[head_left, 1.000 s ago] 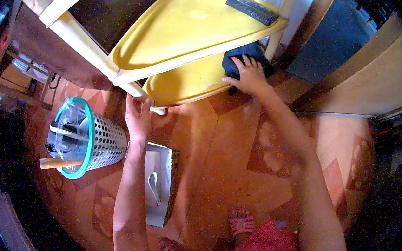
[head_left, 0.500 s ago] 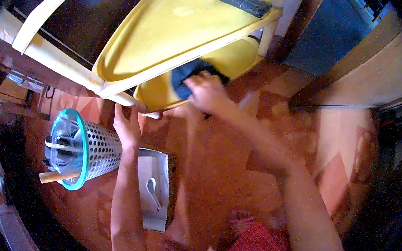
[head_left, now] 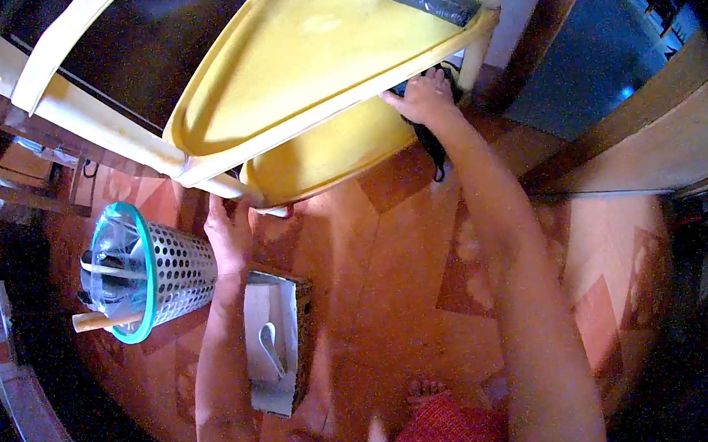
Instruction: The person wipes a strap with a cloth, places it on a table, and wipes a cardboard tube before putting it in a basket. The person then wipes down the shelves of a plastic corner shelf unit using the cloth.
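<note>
The cloth [head_left: 428, 140] is held beneath the right grip [head_left: 429, 99], partly over the edge of the lower shelf [head_left: 334, 150]; the rack leg [head_left: 212, 183] is touched by the left grip [head_left: 229, 237], whose closure cannot be told.

Got a dark cloth [head_left: 429, 139], bunched up at the right end of the lower tier [head_left: 330, 148], partly hidden, thin loop dangling past the front edge. Also got a yellow shelf [head_left: 297, 69]: kinda triangular tiers, rounded corners, pale rims and legs.
</note>
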Available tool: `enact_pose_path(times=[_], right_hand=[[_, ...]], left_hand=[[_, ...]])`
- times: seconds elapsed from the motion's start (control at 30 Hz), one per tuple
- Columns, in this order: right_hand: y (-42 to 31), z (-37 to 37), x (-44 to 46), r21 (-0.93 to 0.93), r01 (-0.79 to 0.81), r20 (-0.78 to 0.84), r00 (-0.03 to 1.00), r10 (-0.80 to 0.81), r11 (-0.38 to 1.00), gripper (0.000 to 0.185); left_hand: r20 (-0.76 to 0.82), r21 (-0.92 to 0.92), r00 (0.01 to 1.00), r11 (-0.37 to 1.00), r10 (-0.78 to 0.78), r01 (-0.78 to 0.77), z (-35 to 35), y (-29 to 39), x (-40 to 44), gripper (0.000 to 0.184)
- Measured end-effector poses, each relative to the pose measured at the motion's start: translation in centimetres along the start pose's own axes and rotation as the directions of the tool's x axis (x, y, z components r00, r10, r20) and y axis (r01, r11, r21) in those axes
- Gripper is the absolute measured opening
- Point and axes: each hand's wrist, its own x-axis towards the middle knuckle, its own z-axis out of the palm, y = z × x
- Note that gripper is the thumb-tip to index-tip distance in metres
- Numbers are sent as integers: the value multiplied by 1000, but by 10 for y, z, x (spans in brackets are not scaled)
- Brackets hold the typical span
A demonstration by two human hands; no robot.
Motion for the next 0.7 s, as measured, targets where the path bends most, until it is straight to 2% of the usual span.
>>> enact_pose_path(times=[0.03,0.07,0.1,0.17,0.23,0.3,0.33,0.37,0.43,0.47,0.5,0.57,0.6,0.63,0.67,0.7], right_hand=[[1,-9,-2,17,24,3,1000,-24,1000,95],[-1,-17,-4,-32,-9,81,997,12,999,96],[-5,-18,-7,-36,-11,79,997,14,999,96],[-14,-19,-14,-266,-116,97,985,146,957,79],[-18,-32,-21,-201,-113,147,978,144,973,78],[-19,-33,-28,-278,-59,173,979,110,959,76],[-17,-27,-32,-229,-144,143,973,180,963,78],[-15,-27,-30,-226,-145,142,974,179,963,78],[-10,-28,-25,-106,-169,152,971,184,980,90],[-6,-21,-17,32,-145,149,979,138,989,95],[-4,-8,-12,24,-53,30,998,52,998,95],[-9,14,3,157,72,-98,994,-57,985,91],[-17,13,6,162,74,-96,994,-59,984,91],[-27,8,7,221,229,-169,966,-194,948,82],[-36,5,8,260,381,-238,916,-324,887,74],[-44,4,13,269,444,-263,888,-378,855,73]], left_hand=[[1,0,1000,1000,0,0,0,0,0,34],[3,-24,1000,1000,-1,1,1,-1,-2,33],[4,-54,1000,999,-1,1,2,-3,-3,32],[-20,-16,1000,1000,21,-22,4,-3,-5,30],[-44,56,997,996,69,-67,6,-8,-3,31],[-35,15,999,999,40,-40,7,-8,-4,32],[-20,-24,1000,1000,10,-11,7,-5,-5,33],[-22,-22,1000,1000,13,-13,8,-6,-5,33],[-42,23,999,999,34,-33,8,-2,-5,36],[-6,-11,1000,1000,12,-12,7,0,-6,36],[-8,-6,1000,1000,13,-13,7,0,-7,36],[-38,-21,992,992,122,-123,6,-4,-8,35],[-36,-32,988,988,148,-149,5,-5,-8,35],[-37,-26,989,989,144,-145,4,-5,-9,35],[7,-36,998,997,66,-66,3,-4,-8,32],[49,-43,999,999,-9,12,2,-3,-6,30]])
